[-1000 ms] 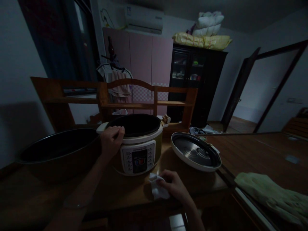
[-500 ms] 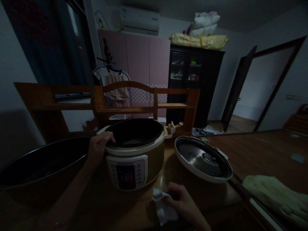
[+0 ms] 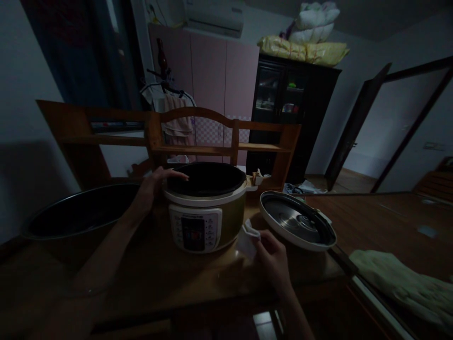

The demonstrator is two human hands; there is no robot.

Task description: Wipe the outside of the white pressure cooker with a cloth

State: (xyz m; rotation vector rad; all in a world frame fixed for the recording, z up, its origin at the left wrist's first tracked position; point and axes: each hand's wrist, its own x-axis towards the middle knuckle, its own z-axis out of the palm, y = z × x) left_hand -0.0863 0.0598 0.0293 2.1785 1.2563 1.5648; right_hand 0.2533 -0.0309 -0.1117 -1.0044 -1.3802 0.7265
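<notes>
The cooker (image 3: 231, 222) stands toward the rear edge of the surface (image 3: 191, 285), the person's left hand (image 3: 153, 185) at its left rim; whether that grip is closed cannot be told. The right hand (image 3: 275, 259) pinches a white cloth (image 3: 247, 240) beside the cooker, left of the lid (image 3: 288, 218) by the right edge.

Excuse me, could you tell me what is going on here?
A person has their left hand at the left rim of an open cooker, while their right hand holds a white tissue or cloth near its front. The lid, its metal inside showing, is to the right; a dark pot is to the left.
</notes>
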